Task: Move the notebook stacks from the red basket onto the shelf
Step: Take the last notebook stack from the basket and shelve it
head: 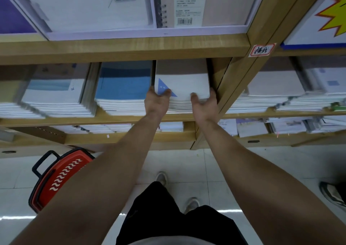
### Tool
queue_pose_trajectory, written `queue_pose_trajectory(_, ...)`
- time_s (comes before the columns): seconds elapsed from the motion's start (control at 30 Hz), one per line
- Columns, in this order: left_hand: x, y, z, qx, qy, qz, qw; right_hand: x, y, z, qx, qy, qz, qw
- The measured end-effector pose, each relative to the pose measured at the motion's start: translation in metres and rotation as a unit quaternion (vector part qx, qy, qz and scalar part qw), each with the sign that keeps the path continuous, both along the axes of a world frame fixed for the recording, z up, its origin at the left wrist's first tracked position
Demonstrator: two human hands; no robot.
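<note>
Seating the stack of white paper notebooks point(184, 84), whose top cover bears a blue triangle, on the light wooden shelf point(116, 119) looks to be the step in hand. The stack lies in the rightmost slot of the middle board, just beside a pile of blue-covered notebooks point(123, 89) on its left and close to the wooden upright point(227, 87) on its right. Both hands hold it, 1 at each front corner: the left hand point(157, 102) pinches the left corner with the thumb on the cover, and the right hand point(204, 104) wraps the right corner, thumb on top and fingers along the side. The next move, as I judge it, calls for squaring the stack in the slot, then loosening both grips without dragging the top notebooks forward. The red plastic basket with black handles point(61, 171) sits on the tiled floor point(215, 162) at lower left, its inside hidden behind the left forearm point(104, 179), so whether more stacks wait there cannot be told.
</note>
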State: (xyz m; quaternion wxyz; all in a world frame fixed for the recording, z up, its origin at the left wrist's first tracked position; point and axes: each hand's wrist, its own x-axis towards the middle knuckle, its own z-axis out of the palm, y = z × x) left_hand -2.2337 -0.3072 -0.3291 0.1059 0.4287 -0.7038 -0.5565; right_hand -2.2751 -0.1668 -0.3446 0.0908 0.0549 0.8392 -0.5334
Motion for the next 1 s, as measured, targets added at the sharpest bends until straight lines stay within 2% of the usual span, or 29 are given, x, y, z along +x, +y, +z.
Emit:
queue_pose_trajectory(0.17, -0.005, -0.004, -0.011, 0.043, 0.020, -0.002, 0.999, -0.004, 0.004, 0.001, -0.008, -0.007, 0.010, 1.000)
queue_pose_trajectory(0.33, -0.001, 0.004, -0.014, 0.047, 0.044, 0.000, 0.998, 0.021, 0.023, -0.003, 0.020, -0.006, 0.067, 0.998)
queue_pose_trajectory(0.47, -0.010, 0.008, -0.010, 0.060, 0.029, 0.021, 0.998, 0.030, 0.036, 0.006, 0.022, -0.005, 0.109, 0.994)
queue_pose_trajectory(0.6, -0.013, 0.012, -0.004, 0.042, 0.006, -0.008, 0.999, 0.036, 0.064, 0.021, 0.082, 0.026, 0.168, 0.982)
queue_pose_trajectory(0.73, -0.001, 0.002, -0.007, 0.057, 0.049, -0.076, 0.994, 0.026, 0.059, 0.042, 0.160, 0.067, 0.198, 0.965)
queue_pose_trajectory(0.87, 0.028, -0.003, -0.030, 0.060, 0.064, -0.140, 0.986, 0.010, 0.028, 0.060, 0.223, 0.152, 0.250, 0.930)
queue_pose_trajectory(1.0, 0.047, 0.000, -0.063, 0.038, 0.028, -0.169, 0.984, -0.009, 0.002, 0.051, 0.336, 0.200, 0.351, 0.851)
